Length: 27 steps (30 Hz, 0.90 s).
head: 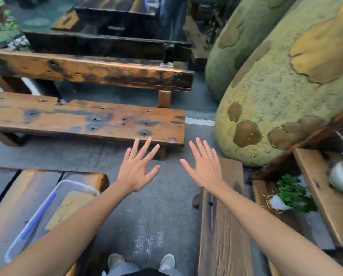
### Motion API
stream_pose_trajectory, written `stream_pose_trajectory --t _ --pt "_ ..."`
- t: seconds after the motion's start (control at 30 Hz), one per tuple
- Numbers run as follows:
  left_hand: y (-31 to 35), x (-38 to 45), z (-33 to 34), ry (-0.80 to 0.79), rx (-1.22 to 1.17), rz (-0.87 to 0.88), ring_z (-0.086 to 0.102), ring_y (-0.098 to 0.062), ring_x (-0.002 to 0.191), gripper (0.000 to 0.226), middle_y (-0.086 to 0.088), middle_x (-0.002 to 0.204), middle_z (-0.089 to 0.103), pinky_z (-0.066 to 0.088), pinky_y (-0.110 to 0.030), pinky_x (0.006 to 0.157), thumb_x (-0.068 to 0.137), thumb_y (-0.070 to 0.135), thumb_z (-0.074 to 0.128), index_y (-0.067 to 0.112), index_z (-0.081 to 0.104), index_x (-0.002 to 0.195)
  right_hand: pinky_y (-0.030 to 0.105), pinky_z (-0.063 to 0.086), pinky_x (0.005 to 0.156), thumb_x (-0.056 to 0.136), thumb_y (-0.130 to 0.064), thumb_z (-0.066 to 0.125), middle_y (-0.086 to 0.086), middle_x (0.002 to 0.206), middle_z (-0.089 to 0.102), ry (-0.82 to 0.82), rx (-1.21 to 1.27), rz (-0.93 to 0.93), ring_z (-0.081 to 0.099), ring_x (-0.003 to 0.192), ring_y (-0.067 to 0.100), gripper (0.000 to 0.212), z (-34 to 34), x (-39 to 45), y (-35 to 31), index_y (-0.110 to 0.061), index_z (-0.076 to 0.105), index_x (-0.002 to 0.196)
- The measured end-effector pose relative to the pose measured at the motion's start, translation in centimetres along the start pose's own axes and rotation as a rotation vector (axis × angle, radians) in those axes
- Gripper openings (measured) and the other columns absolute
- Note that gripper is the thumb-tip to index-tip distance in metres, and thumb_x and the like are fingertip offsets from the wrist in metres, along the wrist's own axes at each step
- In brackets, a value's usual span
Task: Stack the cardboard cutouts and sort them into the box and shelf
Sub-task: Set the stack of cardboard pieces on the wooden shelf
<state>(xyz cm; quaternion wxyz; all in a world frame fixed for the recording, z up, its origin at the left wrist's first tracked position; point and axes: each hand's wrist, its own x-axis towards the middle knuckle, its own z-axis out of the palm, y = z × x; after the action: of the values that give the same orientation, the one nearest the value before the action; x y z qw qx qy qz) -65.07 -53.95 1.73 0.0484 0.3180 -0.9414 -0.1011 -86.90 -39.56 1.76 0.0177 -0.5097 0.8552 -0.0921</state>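
Observation:
My left hand (137,168) and my right hand (204,167) are stretched out in front of me over the grey floor, palms down, fingers spread, holding nothing. At the lower left a clear plastic box (47,212) sits on a wooden table, partly hidden by my left forearm. Inside it lies a tan cardboard cutout (71,204) beside a blue strip. A wooden shelf (326,196) stands at the right edge.
Two worn wooden benches (87,120) cross the view ahead of my hands. Large yellow-green rounded sculptures (286,96) fill the upper right. A wooden plank bench (222,226) lies under my right forearm. A potted green plant (292,194) sits by the shelf. My shoes (142,261) stand on concrete.

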Motion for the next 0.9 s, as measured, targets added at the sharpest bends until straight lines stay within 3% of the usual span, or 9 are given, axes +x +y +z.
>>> stream_pose_trajectory --t 0.3,0.5,0.67,0.9 --pt "10.7 7.5 1.1 -0.021 -0.036 0.255 -0.006 -0.036 0.158 0.074 0.004 0.172 -0.001 0.016 -0.054 0.123 0.093 0.066 0.023 0.038 0.016 0.161 0.044 0.012 0.125 0.096 -0.07 0.035 -0.002 0.17 0.014 0.104 -0.016 0.266 0.01 0.156 0.02 0.077 -3.5 -3.7 10.1 -0.028 0.024 0.16" --pt "16.0 12.9 2.0 -0.046 -0.054 0.45 -0.009 -0.033 0.158 0.073 0.005 0.172 -0.004 0.014 -0.056 0.123 0.095 0.067 0.021 0.039 0.01 0.161 0.044 0.013 0.124 0.095 -0.073 0.027 -0.003 0.17 0.013 0.158 -0.047 0.463 0.009 0.156 0.019 0.078 -5.0 -5.7 15.2 -0.031 0.021 0.16" --pt "20.0 17.5 2.9 -0.088 -0.049 0.603 -0.011 -0.033 0.157 0.071 0.004 0.172 -0.007 0.013 -0.056 0.124 0.098 0.065 0.028 0.04 0.007 0.161 0.044 0.012 0.125 0.094 -0.076 0.023 -0.002 0.17 0.012 0.192 -0.06 0.631 0.009 0.156 0.019 0.08 -6.4 -6.8 18.5 -0.031 0.021 0.16" --pt "26.7 23.1 3.1 -0.124 -0.137 0.823 -0.013 -0.03 0.157 0.074 0.007 0.172 -0.007 0.013 -0.055 0.124 0.094 0.068 0.021 0.041 0.007 0.161 0.043 0.01 0.125 0.094 -0.076 0.022 -0.003 0.17 0.012 0.275 -0.1 0.866 0.008 0.156 0.018 0.079 -9.7 -8.4 21.9 -0.032 0.022 0.159"
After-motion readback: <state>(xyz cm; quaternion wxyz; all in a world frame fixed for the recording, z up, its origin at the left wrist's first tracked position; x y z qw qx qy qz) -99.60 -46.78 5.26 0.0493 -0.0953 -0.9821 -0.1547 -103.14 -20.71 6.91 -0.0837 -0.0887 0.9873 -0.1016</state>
